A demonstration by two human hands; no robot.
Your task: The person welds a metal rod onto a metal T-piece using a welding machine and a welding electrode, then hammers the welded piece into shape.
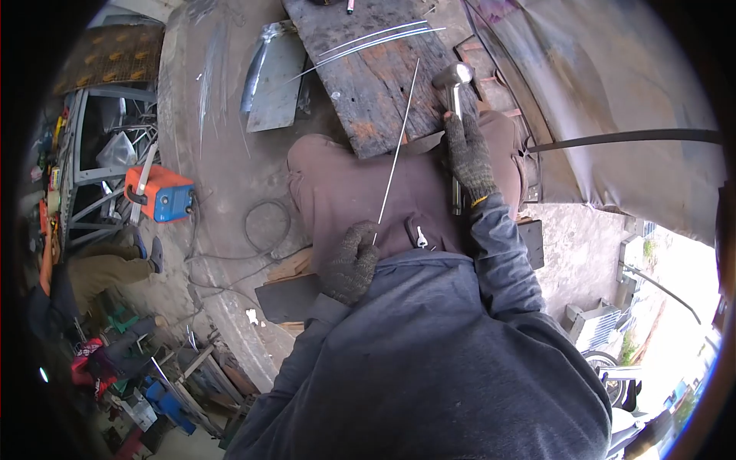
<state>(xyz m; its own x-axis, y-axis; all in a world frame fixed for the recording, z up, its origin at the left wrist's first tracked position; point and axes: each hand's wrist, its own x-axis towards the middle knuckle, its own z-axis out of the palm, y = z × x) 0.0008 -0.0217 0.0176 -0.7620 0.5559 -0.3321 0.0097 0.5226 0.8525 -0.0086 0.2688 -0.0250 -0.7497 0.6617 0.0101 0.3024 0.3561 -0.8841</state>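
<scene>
My left hand, in a dark knitted glove, is closed round the lower end of a thin metal rod. The rod slants up and away over my lap, its far end above the wooden board. My right hand, gloved too, is wrapped round the handle of a metal hammer, whose shiny rounded head points away from me at the board's right edge. Several thin rods lie across the far part of the board.
Left of the board lies a sheet metal piece. An orange and blue machine stands at the left near a coiled cable. Another person's legs show at far left. A draped sheet hangs at the right.
</scene>
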